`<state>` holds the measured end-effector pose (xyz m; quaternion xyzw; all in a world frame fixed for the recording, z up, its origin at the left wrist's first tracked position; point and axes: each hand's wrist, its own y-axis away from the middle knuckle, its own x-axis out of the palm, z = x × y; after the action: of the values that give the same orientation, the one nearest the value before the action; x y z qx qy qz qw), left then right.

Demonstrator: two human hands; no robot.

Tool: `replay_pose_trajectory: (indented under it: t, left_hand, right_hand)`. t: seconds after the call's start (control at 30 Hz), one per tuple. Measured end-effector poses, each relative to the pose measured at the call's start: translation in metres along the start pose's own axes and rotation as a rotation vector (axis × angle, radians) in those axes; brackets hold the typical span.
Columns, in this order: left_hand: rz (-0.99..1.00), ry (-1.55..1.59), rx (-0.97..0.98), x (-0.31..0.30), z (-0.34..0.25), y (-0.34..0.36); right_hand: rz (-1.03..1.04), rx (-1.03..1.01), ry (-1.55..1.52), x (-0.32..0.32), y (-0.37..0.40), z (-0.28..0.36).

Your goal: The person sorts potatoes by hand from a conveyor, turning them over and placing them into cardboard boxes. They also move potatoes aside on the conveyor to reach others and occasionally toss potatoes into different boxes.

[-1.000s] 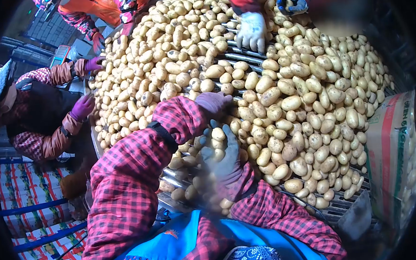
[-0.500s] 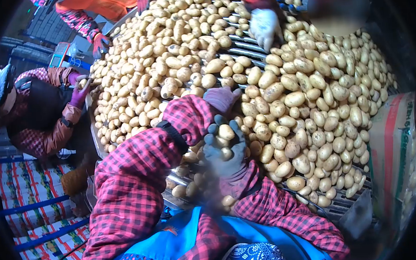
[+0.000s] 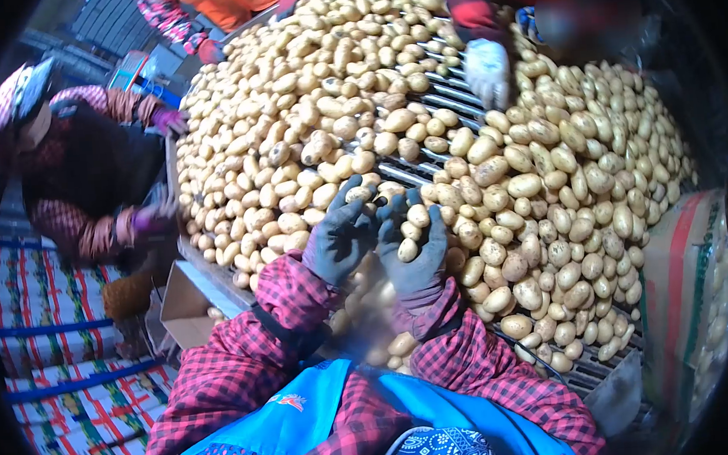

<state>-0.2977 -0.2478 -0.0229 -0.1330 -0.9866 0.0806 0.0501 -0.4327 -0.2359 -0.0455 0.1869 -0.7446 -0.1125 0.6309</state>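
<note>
Left hand (image 3: 333, 244) half curled, I am bringing my fingers around a potato (image 3: 359, 194), but whether they are gripping it I cannot tell. Just beside it, my right hand (image 3: 416, 262) is staying cupped open, cradling small potatoes (image 3: 417, 216). More potatoes are covering the rollers (image 3: 456, 97) ahead; a sack (image 3: 675, 275) is standing far right.

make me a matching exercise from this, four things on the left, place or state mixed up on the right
A. right hand
B. co-worker's glove
C. cardboard box
D. striped sack

1. standing at the right side of the view
2. white, beside the bars at the far side
3. open, in the left part of the view
4. grey-gloved, cupping small potatoes

Pairs: A-4, B-2, C-3, D-1
</note>
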Motion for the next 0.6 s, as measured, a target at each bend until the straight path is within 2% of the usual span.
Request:
replay_pose_trajectory:
  t: [0.03, 0.07, 0.13, 0.2, 0.23, 0.27, 0.3, 0.4, 0.43, 0.47, 0.53, 0.6]
  left_hand:
    - [-0.038, -0.046, -0.134, 0.002, -0.01, 0.01]
    - [-0.09, 0.197, 0.12, 0.013, -0.001, 0.015]
    - [-0.199, 0.252, 0.033, 0.022, 0.001, 0.026]
    - [-0.272, 0.32, 0.06, 0.03, -0.001, 0.029]
    - [-0.297, 0.322, 0.103, 0.031, -0.002, 0.028]
    - [-0.309, 0.201, 0.205, 0.035, -0.002, 0.03]
    - [-0.314, 0.214, 0.415, 0.032, 0.017, 0.029]
    - [-0.332, 0.194, 0.088, 0.016, -0.001, 0.058]
    - [-0.351, 0.196, 0.095, 0.01, 0.007, 0.063]
    - [-0.336, 0.911, -0.026, 0.001, 0.022, 0.065]
    - [-0.286, 1.62, -0.102, -0.001, 0.008, 0.068]
    - [-0.566, 0.424, 0.096, 0.014, -0.021, 0.084]
  right_hand:
    - [0.043, -0.137, 0.255, -0.003, -0.001, -0.003]
    - [0.111, -0.129, 0.191, -0.004, -0.001, -0.002]
    - [0.184, -0.094, 0.155, 0.0, 0.004, -0.006]
    - [0.192, -0.393, 0.877, 0.008, 0.013, -0.02]
    - [0.303, -0.441, 1.025, 0.014, 0.019, -0.027]
    - [0.32, -0.499, 1.12, 0.016, 0.025, -0.035]
    - [0.405, -0.541, 1.255, 0.023, 0.033, -0.045]
    - [0.709, -0.747, 1.663, 0.02, 0.035, -0.06]
    - [0.723, -0.782, 1.772, 0.024, 0.04, -0.066]
    - [0.739, -0.817, 1.88, 0.028, 0.047, -0.071]
    - [0.783, -0.866, 1.998, 0.03, 0.055, -0.08]
    - [0.82, -0.911, 2.057, 0.026, 0.055, -0.09]
